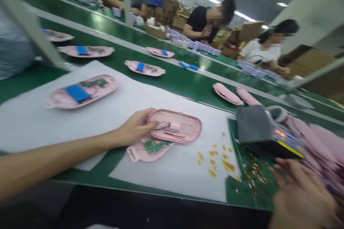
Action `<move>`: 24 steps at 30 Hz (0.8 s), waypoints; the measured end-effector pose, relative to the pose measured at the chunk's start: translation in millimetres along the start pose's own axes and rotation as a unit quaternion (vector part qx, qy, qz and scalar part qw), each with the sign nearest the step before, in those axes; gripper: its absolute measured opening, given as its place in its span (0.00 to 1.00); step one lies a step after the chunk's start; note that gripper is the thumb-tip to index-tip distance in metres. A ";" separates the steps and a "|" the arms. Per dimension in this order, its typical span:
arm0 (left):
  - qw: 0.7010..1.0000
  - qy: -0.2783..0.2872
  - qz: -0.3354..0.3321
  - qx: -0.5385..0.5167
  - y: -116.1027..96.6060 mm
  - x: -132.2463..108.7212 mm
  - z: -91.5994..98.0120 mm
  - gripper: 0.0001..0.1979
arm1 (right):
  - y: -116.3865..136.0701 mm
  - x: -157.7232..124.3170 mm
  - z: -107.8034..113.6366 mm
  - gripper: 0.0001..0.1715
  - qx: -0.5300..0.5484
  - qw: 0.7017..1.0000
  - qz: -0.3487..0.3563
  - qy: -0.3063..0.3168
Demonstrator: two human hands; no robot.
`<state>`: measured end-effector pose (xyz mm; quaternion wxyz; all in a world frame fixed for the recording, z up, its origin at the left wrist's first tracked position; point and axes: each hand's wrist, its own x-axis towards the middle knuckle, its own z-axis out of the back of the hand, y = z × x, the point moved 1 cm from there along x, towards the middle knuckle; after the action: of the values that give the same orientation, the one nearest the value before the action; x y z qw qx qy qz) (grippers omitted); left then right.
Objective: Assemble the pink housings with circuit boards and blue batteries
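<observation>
The left hand point(137, 127) is gripping the left end of a pink cover point(188, 125), its thumb pressing on the inner side. Partly under this cover, just beside the hand, a pink shell point(140, 153) is lying with its green circuit board point(153, 146) showing. To the right of this hand, I am seeing yellow pieces point(228, 165) lying scattered on white paper point(172, 177). Farther right, the right hand point(302, 188) is hovering half open near a grey machine point(252, 125); it is blurring, so I cannot tell if it is holding something.
</observation>
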<state>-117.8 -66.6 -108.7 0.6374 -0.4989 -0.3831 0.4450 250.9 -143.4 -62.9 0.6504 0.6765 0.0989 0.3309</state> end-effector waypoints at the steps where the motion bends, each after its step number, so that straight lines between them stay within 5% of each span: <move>1: 0.999 0.018 0.002 -0.031 0.5 1.6 -1.3 0.15 | 12.8 -17.9 -19.2 0.09 -0.003 0.999 0.026 0.025; 3: 0.996 0.035 0.005 -0.083 3.6 4.2 -2.3 0.15 | 43.2 -50.0 -61.8 0.02 -0.020 0.976 0.135 0.170; 6: 0.988 0.038 -0.007 -0.152 8.8 5.5 -3.0 0.14 | 70.3 -81.7 -131.2 0.06 -0.078 0.824 0.307 0.469; 8: 0.983 0.039 -0.023 -0.180 11.0 6.3 -3.1 0.14 | 67.7 -87.4 -169.0 0.10 -0.142 0.731 0.351 0.567; 11: 0.985 0.030 -0.039 -0.167 12.9 8.8 -2.1 0.12 | 53.2 -83.2 -198.7 0.14 -0.218 0.670 0.374 0.604; 15: 0.988 0.030 -0.031 -0.150 14.9 10.8 -1.0 0.07 | 47.4 -83.4 -200.3 0.15 -0.256 0.631 0.415 0.603; 21: 0.986 0.034 -0.047 -0.153 19.0 9.3 -2.7 0.03 | 52.6 -96.1 -202.7 0.13 -0.293 0.614 0.516 0.520; 24: 0.992 0.027 -0.049 -0.112 17.7 7.4 -1.8 0.03 | 57.4 -88.9 -210.5 0.17 -0.353 0.642 0.475 0.487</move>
<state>-117.1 -58.2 -126.0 0.6085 -0.5598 -0.4369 0.3542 44.9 -29.8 -50.7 0.4516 0.0903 -0.0576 0.8858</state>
